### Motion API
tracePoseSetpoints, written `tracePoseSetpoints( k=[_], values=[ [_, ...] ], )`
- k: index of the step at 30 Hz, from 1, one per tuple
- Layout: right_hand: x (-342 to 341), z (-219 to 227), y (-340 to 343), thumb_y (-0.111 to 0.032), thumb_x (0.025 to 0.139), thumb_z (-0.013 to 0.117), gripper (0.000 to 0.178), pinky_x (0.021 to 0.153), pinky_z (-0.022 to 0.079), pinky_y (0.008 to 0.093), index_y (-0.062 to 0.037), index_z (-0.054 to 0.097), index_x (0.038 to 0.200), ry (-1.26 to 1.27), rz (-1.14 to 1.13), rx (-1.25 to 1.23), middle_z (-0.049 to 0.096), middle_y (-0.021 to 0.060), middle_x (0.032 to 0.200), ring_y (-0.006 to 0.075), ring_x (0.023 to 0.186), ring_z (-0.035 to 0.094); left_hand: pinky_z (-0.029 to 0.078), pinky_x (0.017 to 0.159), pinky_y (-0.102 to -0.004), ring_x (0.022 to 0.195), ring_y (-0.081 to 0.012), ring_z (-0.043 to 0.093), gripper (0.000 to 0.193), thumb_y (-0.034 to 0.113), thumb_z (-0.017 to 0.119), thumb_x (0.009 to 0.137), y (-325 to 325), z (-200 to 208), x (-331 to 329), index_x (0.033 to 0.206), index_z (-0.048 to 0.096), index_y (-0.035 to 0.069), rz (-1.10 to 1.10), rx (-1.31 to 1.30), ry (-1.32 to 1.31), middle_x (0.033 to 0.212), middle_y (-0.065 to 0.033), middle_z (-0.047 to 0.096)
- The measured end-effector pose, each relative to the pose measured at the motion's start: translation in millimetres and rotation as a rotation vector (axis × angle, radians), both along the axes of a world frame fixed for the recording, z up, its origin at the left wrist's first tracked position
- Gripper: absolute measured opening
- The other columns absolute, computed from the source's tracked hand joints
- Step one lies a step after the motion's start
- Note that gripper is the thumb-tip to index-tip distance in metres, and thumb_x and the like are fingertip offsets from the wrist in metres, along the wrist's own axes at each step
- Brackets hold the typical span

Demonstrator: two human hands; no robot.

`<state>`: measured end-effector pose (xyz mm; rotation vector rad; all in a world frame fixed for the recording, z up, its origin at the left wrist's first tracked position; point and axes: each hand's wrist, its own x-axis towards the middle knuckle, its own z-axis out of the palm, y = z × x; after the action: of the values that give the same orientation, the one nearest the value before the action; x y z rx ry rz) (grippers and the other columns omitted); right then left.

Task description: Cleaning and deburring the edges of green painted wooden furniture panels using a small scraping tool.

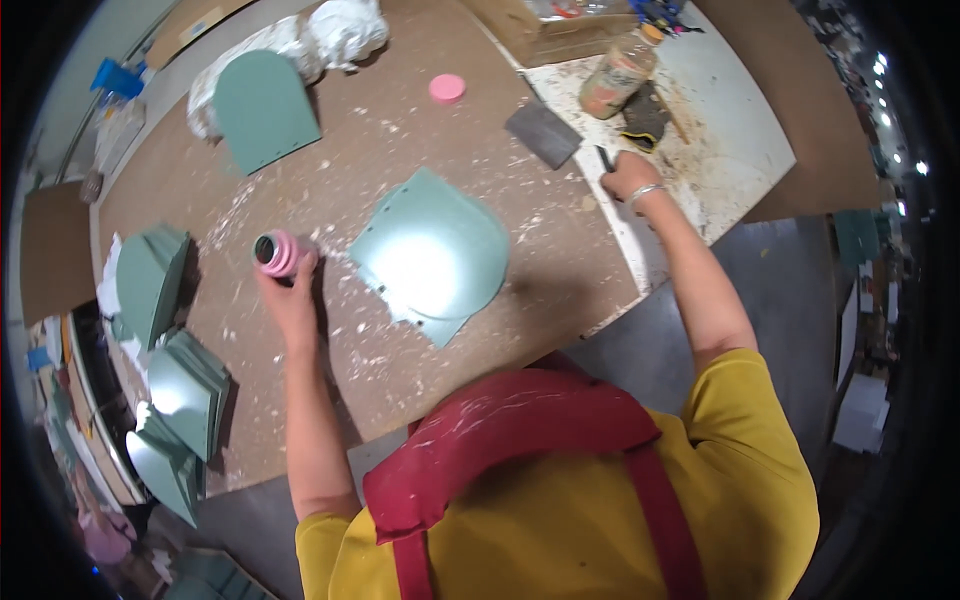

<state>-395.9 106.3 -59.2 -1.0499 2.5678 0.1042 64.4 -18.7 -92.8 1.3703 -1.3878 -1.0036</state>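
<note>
My left hand is closed around a pink jar, uncapped, its dark mouth showing. A round pink lid lies apart from it, farther off on the brown table. My right hand is closed on a slim black stick-like tool at the table's right side; its exact kind I cannot make out. Between my hands rests a small pile of pale green panels with rounded ends and small holes along one edge, glare across the top one. Close to the right hand lies a dark grey rectangular pad.
A bottle with an orange cap and a dark glove sit on the stained white board. Another green panel leans against white wrapped bundles. Stacked green panels line the left edge. A cardboard box stands behind.
</note>
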Motion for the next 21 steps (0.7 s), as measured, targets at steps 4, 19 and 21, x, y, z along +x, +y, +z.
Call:
tracePoseSetpoints(
  k=[4,19,21],
  values=[
    [-40.6,-32.6,16.2,-0.015,0.063,0.070,0.024,0.063,0.048,0.0363,0.0003,0.061,0.078,-0.161,0.000,-0.246,0.063,0.0178,0.072,0.0290,0.067,0.061,0.038,0.096,-0.0326,0.108,-0.0202,0.052,0.057,0.018,0.072,0.079,-2.6,2.9,3.6,0.125,0.044,-0.001,-0.041,-0.051,-0.153,0.117,-0.0117,0.055],
    [-13.8,1.6,181.4,-0.007,0.082,0.057,0.011,0.053,0.039,0.0271,-0.0048,0.054,0.072,-0.534,-0.244,-0.569,0.049,-0.0012,0.061,0.0083,0.058,0.047,0.040,0.092,-0.0314,0.102,-0.0174,0.051,0.052,0.013,0.072,0.079,-2.7,-14.8,6.9,0.121,0.043,0.001,-0.114,0.047,0.119,0.111,-0.0084,0.053],
    [33.6,34.4,144.9,-0.008,0.085,0.053,0.004,0.057,0.041,0.0225,-0.0070,0.056,0.083,-0.778,-0.319,-0.603,0.049,-0.0052,0.067,0.0062,0.061,0.048,0.051,0.086,-0.0330,0.100,-0.0176,0.054,0.049,0.004,0.069,0.079,2.0,-2.3,6.3,0.121,0.042,0.003,-0.075,0.176,0.388,0.112,-0.0079,0.051]
  ],
)
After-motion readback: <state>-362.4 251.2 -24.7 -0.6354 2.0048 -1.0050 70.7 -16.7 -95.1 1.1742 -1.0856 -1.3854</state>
